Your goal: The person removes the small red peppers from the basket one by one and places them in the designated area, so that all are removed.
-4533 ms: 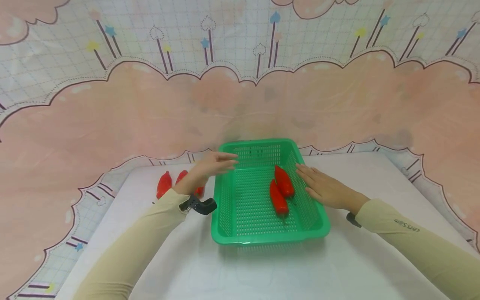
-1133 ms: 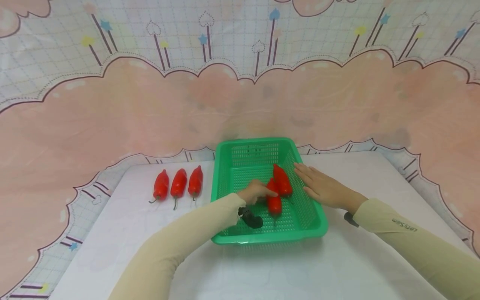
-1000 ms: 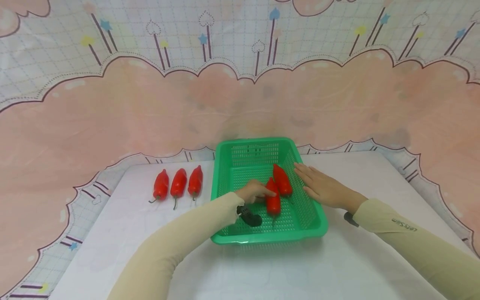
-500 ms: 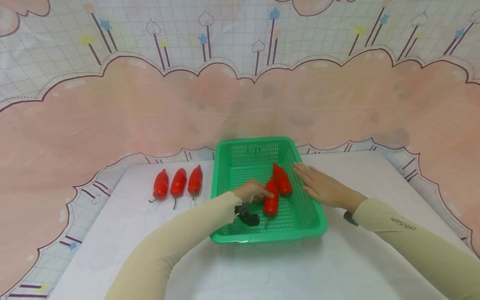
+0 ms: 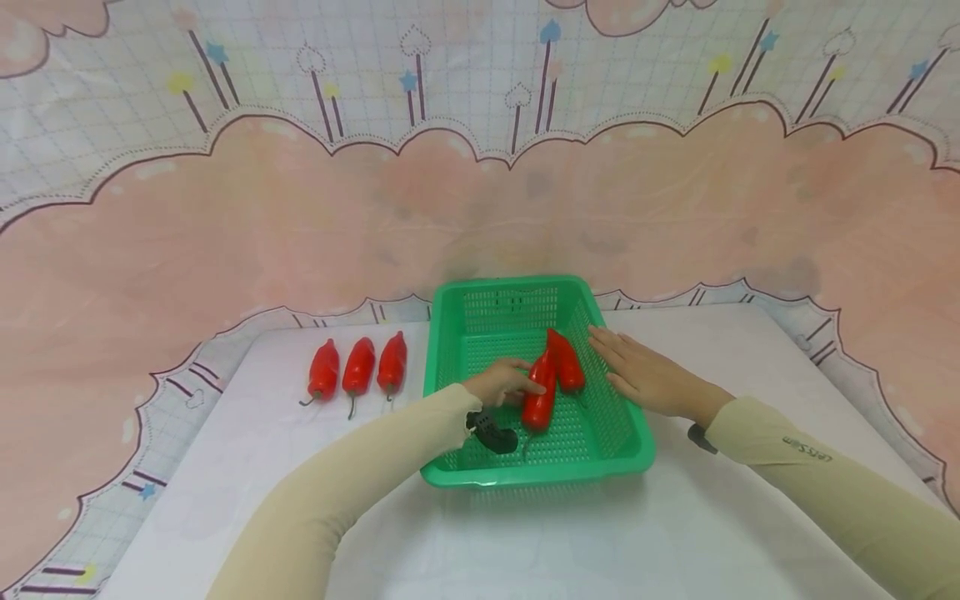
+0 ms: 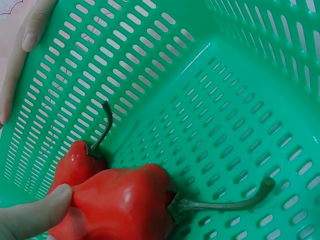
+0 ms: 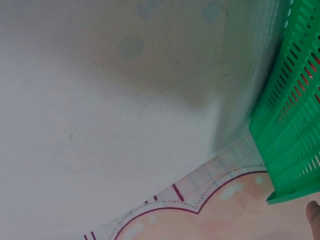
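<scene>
Inside the green plastic basket [image 5: 495, 477] my left hand [image 5: 501, 382] holds a red chili pepper [image 5: 538, 408], its thumb lying across the pepper's side. In the left wrist view that thumb [image 6: 47, 210] presses on the glossy red skin, and the curved green stem points right; the other fingers are hidden. A second red chili pepper [image 5: 570, 367] lies just right of the held one, against the basket's right side. My right hand [image 5: 652, 375] rests with straight fingers on the basket's right rim. In the right wrist view only a fingertip [image 7: 314, 217] shows.
Three more red chili peppers lie in a row on the white tabletop left of the basket: a left one [image 5: 323, 371], a middle one [image 5: 358, 367] and a right one [image 5: 392, 365]. A patterned pink cloth [image 5: 480, 217] hangs behind the table.
My left hand has come down from the left rim into the basket and taken hold of the nearer pepper. Its stem end has shifted left. The right hand stays in place.
</scene>
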`<state>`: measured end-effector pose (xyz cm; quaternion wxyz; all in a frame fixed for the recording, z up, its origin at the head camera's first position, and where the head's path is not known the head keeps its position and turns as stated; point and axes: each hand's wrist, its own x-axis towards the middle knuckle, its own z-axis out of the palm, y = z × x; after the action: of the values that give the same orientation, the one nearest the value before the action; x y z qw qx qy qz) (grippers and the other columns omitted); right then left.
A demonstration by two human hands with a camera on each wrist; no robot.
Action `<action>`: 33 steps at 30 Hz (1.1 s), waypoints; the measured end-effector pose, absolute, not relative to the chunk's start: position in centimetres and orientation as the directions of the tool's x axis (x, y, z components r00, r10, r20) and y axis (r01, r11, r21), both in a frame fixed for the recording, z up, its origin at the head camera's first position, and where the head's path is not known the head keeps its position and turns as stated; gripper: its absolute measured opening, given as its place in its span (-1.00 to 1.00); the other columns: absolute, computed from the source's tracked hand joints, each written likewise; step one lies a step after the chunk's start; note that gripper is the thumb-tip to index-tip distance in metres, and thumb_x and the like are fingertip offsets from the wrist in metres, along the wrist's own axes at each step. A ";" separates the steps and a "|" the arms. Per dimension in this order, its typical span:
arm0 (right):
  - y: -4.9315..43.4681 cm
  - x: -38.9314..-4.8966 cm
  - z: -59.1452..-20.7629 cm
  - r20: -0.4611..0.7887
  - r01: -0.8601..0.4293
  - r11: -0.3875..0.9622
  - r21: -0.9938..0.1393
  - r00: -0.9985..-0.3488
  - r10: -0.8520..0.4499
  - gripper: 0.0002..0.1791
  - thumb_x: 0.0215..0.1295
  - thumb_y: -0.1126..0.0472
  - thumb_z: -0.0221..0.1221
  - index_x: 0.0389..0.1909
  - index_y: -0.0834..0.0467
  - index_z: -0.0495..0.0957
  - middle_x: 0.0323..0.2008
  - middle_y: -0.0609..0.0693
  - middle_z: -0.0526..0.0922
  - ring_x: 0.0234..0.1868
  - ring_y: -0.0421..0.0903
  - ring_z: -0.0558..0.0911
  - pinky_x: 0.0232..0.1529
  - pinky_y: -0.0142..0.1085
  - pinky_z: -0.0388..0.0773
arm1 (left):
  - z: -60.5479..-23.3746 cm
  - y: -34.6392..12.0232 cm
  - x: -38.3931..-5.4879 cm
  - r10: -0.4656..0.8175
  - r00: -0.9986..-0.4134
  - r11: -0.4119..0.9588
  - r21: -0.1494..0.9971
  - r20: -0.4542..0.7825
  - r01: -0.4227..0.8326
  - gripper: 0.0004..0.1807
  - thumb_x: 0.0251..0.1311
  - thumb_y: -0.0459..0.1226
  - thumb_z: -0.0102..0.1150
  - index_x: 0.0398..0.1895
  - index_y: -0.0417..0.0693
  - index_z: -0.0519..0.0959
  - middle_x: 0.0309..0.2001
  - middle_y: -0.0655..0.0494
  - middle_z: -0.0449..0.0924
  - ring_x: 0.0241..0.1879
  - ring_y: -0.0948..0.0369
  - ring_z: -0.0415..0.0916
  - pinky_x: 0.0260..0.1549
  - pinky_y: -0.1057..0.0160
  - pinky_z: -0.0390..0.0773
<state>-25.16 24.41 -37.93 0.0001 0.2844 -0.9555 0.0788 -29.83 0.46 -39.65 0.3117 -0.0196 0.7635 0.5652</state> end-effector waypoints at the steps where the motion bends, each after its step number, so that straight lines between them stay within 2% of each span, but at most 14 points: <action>1: 24.4 -25.1 -37.9 0.044 -0.544 0.826 -0.149 -0.838 -0.544 -0.36 0.43 0.09 -0.15 0.45 0.22 -0.02 0.49 0.12 -0.04 0.48 0.13 0.01 0.46 0.02 0.00 | -39.6 0.4 -29.8 0.320 -0.805 0.363 0.850 -0.499 -0.382 -0.40 0.11 -0.45 0.21 0.27 -0.23 0.33 0.17 -0.21 0.45 0.09 -0.06 0.53 0.05 0.08 0.56; 13: 24.3 -25.1 -38.0 0.053 -0.543 0.828 -0.141 -0.839 -0.541 -0.36 0.43 0.08 -0.14 0.44 0.24 -0.01 0.48 0.13 -0.02 0.47 0.15 0.03 0.45 0.04 0.03 | -39.6 0.3 -29.8 0.344 -0.800 0.369 0.854 -0.492 -0.367 -0.44 0.12 -0.44 0.20 0.23 -0.35 0.35 0.19 -0.23 0.44 0.16 -0.08 0.46 0.13 0.06 0.50; 24: 24.4 -25.1 -38.2 0.092 -0.568 0.813 -0.130 -0.823 -0.560 -0.37 0.41 0.10 -0.12 0.42 0.28 0.04 0.46 0.17 0.04 0.45 0.18 0.07 0.41 0.08 0.08 | -39.5 0.4 -30.2 0.310 -0.820 0.373 0.855 -0.481 -0.361 -0.69 0.14 -0.42 0.17 -0.02 -0.35 0.54 0.01 -0.17 0.60 -0.04 0.03 0.58 0.01 0.14 0.59; 27: 24.5 -25.1 -38.2 0.100 -0.576 0.807 -0.131 -0.817 -0.567 -0.37 0.41 0.11 -0.12 0.41 0.29 0.04 0.46 0.18 0.04 0.45 0.18 0.07 0.41 0.08 0.08 | -39.4 0.5 -30.3 0.291 -0.833 0.355 0.861 -0.471 -0.364 -0.68 0.13 -0.42 0.18 -0.02 -0.36 0.53 0.00 -0.17 0.60 -0.07 0.05 0.59 -0.02 0.15 0.60; 33: 24.5 -25.0 -38.2 0.092 -0.574 0.808 -0.132 -0.819 -0.566 -0.37 0.42 0.09 -0.13 0.42 0.27 0.03 0.47 0.17 0.02 0.46 0.18 0.05 0.42 0.09 0.05 | -38.9 0.5 -30.5 0.280 -0.853 0.305 0.883 -0.441 -0.357 -0.59 0.13 -0.43 0.19 0.08 -0.35 0.48 0.04 -0.20 0.58 -0.01 0.00 0.59 0.00 0.11 0.60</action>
<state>-25.03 24.55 -38.18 0.0240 0.2999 -0.9505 0.0771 -30.55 0.47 -38.90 0.2702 -0.0253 0.7613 0.5889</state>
